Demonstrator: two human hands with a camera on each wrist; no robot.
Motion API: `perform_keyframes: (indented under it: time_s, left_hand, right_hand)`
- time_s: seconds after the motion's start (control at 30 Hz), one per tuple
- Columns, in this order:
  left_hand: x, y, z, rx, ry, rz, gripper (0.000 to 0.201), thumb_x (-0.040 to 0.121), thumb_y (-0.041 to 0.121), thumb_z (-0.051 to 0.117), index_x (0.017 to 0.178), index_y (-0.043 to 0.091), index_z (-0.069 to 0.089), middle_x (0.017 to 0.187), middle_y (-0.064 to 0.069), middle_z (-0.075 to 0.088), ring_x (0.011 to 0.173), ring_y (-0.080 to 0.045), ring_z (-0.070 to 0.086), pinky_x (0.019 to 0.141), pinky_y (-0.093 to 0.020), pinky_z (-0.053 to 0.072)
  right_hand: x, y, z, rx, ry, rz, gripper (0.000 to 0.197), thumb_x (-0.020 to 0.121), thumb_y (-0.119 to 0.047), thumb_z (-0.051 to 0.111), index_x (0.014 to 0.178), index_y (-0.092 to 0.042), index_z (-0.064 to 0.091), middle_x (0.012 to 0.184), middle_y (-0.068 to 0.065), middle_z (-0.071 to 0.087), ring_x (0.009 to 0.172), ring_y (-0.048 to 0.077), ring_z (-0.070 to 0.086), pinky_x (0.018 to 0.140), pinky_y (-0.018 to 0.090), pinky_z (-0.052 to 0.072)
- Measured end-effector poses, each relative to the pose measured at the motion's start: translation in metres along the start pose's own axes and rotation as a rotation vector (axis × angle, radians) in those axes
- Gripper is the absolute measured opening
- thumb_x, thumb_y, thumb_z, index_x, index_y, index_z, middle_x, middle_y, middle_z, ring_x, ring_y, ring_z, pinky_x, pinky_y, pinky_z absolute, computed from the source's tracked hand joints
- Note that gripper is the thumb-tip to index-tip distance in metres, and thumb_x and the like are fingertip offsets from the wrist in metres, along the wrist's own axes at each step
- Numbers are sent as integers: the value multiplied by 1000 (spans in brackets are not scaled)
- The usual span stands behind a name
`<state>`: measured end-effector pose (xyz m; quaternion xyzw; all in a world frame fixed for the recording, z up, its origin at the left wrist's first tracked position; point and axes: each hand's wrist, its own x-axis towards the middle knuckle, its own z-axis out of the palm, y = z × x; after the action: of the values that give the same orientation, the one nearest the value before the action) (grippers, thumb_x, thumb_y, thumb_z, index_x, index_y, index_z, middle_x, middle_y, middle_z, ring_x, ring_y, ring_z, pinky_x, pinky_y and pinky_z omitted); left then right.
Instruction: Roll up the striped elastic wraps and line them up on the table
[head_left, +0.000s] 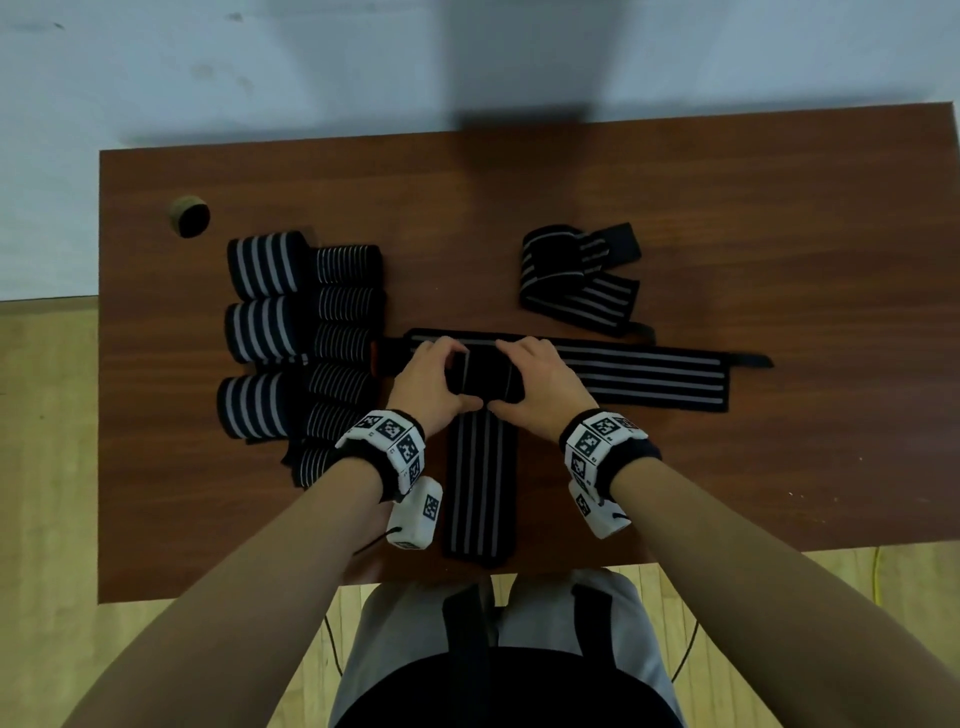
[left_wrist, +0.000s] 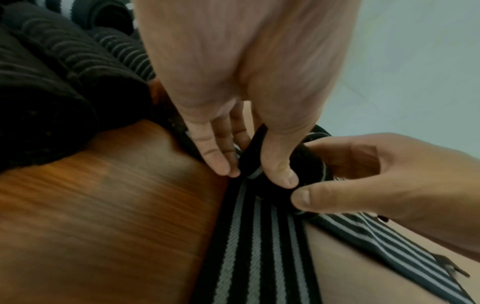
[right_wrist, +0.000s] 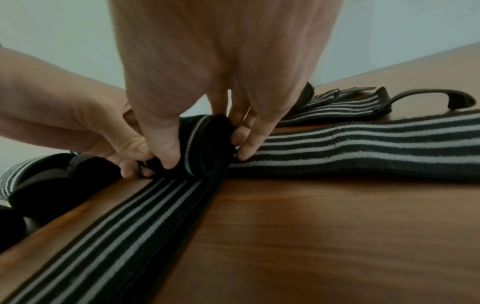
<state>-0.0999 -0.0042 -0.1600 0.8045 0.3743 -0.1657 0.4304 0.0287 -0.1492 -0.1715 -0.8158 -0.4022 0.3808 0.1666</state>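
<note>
Both hands grip a half-rolled black wrap with grey stripes (head_left: 480, 382) at the table's middle. My left hand (head_left: 436, 384) pinches its left end between thumb and fingers (left_wrist: 221, 162). The right hand (head_left: 535, 384) pinches the right end of the roll (right_wrist: 205, 144). The unrolled tail (head_left: 480, 493) runs flat toward the near edge. The roll lies over a second flat wrap (head_left: 649, 376) stretched crosswise to the right. A loosely folded wrap (head_left: 576, 278) lies behind it. Finished rolls (head_left: 270, 301) stand in two columns at the left.
The brown table (head_left: 779, 208) has a round cable hole (head_left: 189, 216) at its back left. The near column of rolls (head_left: 345, 332) sits close beside my left wrist. A pale wall lies beyond the far edge, and a wooden floor shows on the left.
</note>
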Motion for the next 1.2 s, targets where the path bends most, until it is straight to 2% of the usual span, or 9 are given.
perform_keyframes:
  time_s: [0.13, 0.27, 0.43, 0.53, 0.63, 0.8, 0.93, 1.1, 1.2]
  left_hand:
    - [-5, 2, 2, 96, 60, 12, 65, 69, 31, 92, 121, 26, 53, 122, 5, 54, 108, -23, 61, 82, -31, 43]
    - [-10, 0, 6, 122, 72, 20, 66, 71, 34, 90, 123, 26, 52, 124, 3, 54, 110, -26, 61, 87, -37, 48]
    - [-5, -5, -9, 85, -105, 30, 66, 76, 38, 85, 134, 32, 55, 127, 4, 46, 119, -21, 54, 98, -41, 48]
    - [-5, -8, -13, 219, -110, 66, 61, 76, 41, 85, 130, 36, 58, 121, 6, 49, 116, -20, 56, 94, -43, 50]
    - [-7, -5, -10, 309, -76, 116, 54, 76, 38, 85, 121, 33, 57, 118, 8, 58, 114, -20, 58, 91, -42, 50]
    - [-17, -6, -4, 321, 14, 149, 44, 77, 39, 82, 115, 34, 59, 112, 11, 63, 106, -16, 63, 82, -37, 49]
    - [-18, -5, -2, 292, -25, 140, 47, 78, 36, 83, 114, 31, 53, 112, 11, 62, 106, -18, 63, 80, -37, 49]
    - [-12, -1, -9, 128, -104, 43, 61, 76, 78, 64, 113, 33, 49, 95, 13, 60, 85, -12, 64, 73, -37, 53]
    - [-10, -4, -4, 49, -100, 11, 56, 81, 72, 67, 112, 28, 52, 94, 7, 60, 85, -16, 65, 74, -39, 55]
  right_hand:
    - [-9, -1, 9, -24, 126, -61, 74, 80, -31, 80, 147, -16, 50, 135, 2, 52, 126, 22, 42, 99, 40, 50]
    - [-14, -1, 17, -44, 187, -61, 71, 79, -32, 80, 144, -18, 54, 133, -1, 59, 127, 23, 45, 94, 42, 52]
    - [-18, -3, 22, -136, 236, -92, 64, 77, -36, 79, 136, -25, 57, 125, -5, 60, 117, 20, 50, 75, 36, 51]
    - [-24, -4, 28, -147, 280, -111, 57, 76, -33, 80, 129, -25, 59, 119, -6, 62, 110, 19, 53, 70, 35, 54]
    - [-30, -4, 34, -128, 304, -119, 50, 80, -30, 78, 126, -22, 60, 116, -4, 65, 105, 20, 60, 71, 41, 58]
    - [-37, -2, 37, -21, 223, -116, 64, 88, -43, 73, 144, -22, 52, 132, -3, 63, 109, 17, 66, 84, 39, 59]
    - [-37, 2, 31, 5, 277, -182, 49, 87, -38, 76, 133, -24, 63, 122, -6, 70, 103, 16, 70, 80, 42, 59]
    - [-30, 7, 27, -142, 400, -238, 37, 84, -30, 78, 116, -20, 65, 120, -5, 69, 86, 19, 72, 59, 38, 57]
    - [-33, 10, 34, -164, 403, -267, 31, 86, -26, 76, 112, -17, 63, 124, -3, 68, 87, 21, 72, 56, 37, 57]
